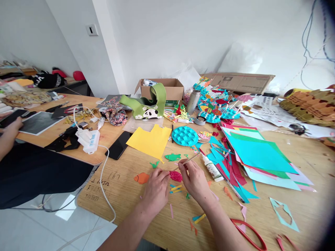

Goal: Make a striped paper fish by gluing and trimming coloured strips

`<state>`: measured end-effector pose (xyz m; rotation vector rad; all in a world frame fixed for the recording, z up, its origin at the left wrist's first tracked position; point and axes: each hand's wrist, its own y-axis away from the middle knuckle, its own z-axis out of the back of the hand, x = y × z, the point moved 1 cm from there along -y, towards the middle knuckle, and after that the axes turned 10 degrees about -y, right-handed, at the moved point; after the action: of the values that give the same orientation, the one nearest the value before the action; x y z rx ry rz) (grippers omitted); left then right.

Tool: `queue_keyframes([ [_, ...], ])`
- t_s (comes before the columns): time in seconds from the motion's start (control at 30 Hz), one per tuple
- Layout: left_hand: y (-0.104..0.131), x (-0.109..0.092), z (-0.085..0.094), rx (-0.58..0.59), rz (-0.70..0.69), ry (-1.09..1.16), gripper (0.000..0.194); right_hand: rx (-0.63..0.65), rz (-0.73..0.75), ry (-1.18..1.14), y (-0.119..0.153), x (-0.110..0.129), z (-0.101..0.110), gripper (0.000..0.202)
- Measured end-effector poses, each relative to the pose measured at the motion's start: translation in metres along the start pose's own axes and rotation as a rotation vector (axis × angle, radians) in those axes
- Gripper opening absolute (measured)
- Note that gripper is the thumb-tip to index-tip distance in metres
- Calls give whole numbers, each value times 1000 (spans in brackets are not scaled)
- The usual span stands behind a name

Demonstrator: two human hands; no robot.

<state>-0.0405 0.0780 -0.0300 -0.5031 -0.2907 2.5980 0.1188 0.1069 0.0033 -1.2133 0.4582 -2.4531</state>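
My right hand (193,177) pinches a thin wooden stick (192,159), which slants up and right from the fingers. Its lower end reaches toward a magenta crinkled paper piece (176,176) lying between my hands. The closed fingers of my left hand (157,188) grip the left end of that piece. Beside my left hand lies an orange paper fish (141,178), and a green paper fish (173,157) is just beyond. A white glue bottle (212,168) rests on its side to the right of my right hand. Yellow and blue paper strips (176,188) lie between my wrists.
Yellow paper (149,139), a black phone (119,145) and a blue scalloped disc (185,136) lie farther back. Coloured sheets (264,153) are stacked at right. Red-handled scissors (250,233) lie near the front edge. A white cable (104,184) crosses the left. Another person's hand (13,127) is at far left.
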Motion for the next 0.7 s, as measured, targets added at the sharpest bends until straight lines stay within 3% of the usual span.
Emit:
queue_keyframes([
  [0.7, 0, 0, 0, 2, -6, 0, 46, -6, -3, 26, 0, -1, 1, 16],
])
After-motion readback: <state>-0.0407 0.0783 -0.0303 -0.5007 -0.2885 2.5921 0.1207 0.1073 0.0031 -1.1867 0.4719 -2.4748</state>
